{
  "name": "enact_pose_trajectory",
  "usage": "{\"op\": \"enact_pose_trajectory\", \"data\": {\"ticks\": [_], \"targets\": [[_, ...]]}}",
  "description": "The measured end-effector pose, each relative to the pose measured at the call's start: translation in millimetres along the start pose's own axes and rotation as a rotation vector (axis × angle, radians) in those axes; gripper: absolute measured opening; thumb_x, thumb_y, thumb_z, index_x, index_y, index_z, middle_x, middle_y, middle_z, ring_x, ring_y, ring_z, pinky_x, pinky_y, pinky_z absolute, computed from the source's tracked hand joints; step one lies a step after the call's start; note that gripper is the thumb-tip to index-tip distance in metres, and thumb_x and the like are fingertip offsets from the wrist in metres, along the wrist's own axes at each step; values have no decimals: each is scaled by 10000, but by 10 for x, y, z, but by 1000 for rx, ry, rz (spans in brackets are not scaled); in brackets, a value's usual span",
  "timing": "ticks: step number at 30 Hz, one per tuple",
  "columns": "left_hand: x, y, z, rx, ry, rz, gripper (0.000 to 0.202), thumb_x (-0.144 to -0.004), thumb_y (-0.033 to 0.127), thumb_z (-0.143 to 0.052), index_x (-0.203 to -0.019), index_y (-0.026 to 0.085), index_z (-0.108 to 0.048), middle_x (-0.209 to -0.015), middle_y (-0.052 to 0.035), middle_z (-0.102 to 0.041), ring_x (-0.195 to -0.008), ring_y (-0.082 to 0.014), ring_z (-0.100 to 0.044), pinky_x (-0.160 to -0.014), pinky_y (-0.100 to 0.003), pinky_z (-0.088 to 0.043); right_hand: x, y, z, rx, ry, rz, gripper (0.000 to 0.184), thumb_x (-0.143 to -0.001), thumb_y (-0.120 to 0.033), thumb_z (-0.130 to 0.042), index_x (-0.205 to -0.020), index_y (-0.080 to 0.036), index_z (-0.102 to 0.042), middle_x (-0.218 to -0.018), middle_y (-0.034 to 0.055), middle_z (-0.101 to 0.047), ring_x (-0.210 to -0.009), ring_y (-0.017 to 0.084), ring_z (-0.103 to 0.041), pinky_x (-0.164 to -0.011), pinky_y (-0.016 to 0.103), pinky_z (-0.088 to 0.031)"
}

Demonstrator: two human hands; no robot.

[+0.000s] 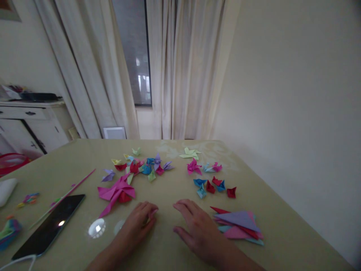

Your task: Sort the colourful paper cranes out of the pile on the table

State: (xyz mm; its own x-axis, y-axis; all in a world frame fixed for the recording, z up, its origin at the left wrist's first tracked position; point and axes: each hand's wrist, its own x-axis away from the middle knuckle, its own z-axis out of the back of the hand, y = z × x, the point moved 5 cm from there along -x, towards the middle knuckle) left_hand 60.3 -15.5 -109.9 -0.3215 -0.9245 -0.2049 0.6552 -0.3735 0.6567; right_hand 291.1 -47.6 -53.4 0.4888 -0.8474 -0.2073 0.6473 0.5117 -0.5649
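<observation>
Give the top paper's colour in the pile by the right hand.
Top paper: lilac, clearest in the head view.

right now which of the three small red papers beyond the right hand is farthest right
The red paper just beyond the stack; a blue paper lies between it and the other two.

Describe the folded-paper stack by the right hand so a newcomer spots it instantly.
On the beige-green table, find the person's right hand. Just to its right lies a loose stack of folded papers, lavender on top with red, pink and light blue below. Being flat, layered and multicoloured sets it apart from the small red and blue folded-paper pieces spread beyond it.
</observation>
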Motion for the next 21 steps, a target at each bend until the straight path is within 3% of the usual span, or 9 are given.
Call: {"op": "enact_pose_trajectory", "data": {"ticks": [3,7,9,12,16,18,21], "targets": [[-160,201,-47,255,-55,69,232,-937,439,-640,-1018,238,-721,-965,-59,-754,-863,-233,-681,-781,-327,-543,-241,-77,-95,-96,-67,-4,516,-933,-279,-751,-1431,-267,-613,-1370,103,-685,-1240,297,-659,-1059,423,-539],[-281,350,-82,746,-40,146,367,-867,549,-756,-1011,214,-718,-985,-46,-743,-951,-226,-685,-840,-306,-541,-407,-37,-90,-364,37,-111,405,-947,-275,-731,-1338,-249,-633,-1127,53,-760,-950,214,-729,-823,315,-578],[-296,317,-128,876,15,204,426,-833,592,-792,-1019,217,-712,-934,-26,-721,-884,-204,-674,-779,-290,-540,-428,-16,-91,-452,94,-148,418,-938,-283,-737,-1339,-244,-622,-1057,39,-765,-898,199,-727,-773,295,-575],[-304,210,-237,948,51,234,474,-819,629,-807,-1036,221,-705,-921,-23,-720,-857,-202,-681,-749,-294,-550,-444,16,-168,-522,108,-153,304,-950,-273,-710,-1249,-244,-662,-1080,44,-758,-937,202,-737,-759,286,-582],[-316,116,-317,1028,13,200,516,-790,630,-841,-1080,238,-670,-1077,-58,-765,-1062,-267,-728,-958,-384,-573,-494,90,-271,-448,161,-136,324,-921,-177,-698,-1238,-247,-680,-1151,55,-726,-904,189,-723,-738,282,-580],[-301,102,-277,1022,20,206,537,-795,637,-832,-1122,248,-656,-1148,-71,-763,-1121,-284,-729,-1010,-406,-568,-536,97,-271,-397,192,-115,315,-909,-151,-711,-1210,-242,-702,-1112,48,-710,-851,173,-698,-754,286,-571],[-254,125,-156,966,48,227,570,-809,649,-807,-1196,259,-657,-1286,-92,-733,-1225,-305,-697,-1067,-420,-555,-607,47,-212,-383,208,-69,145,-934,-157,-710,-1056,-221,-754,-1013,35,-683,-810,163,-670,-763,284,-554]]}}
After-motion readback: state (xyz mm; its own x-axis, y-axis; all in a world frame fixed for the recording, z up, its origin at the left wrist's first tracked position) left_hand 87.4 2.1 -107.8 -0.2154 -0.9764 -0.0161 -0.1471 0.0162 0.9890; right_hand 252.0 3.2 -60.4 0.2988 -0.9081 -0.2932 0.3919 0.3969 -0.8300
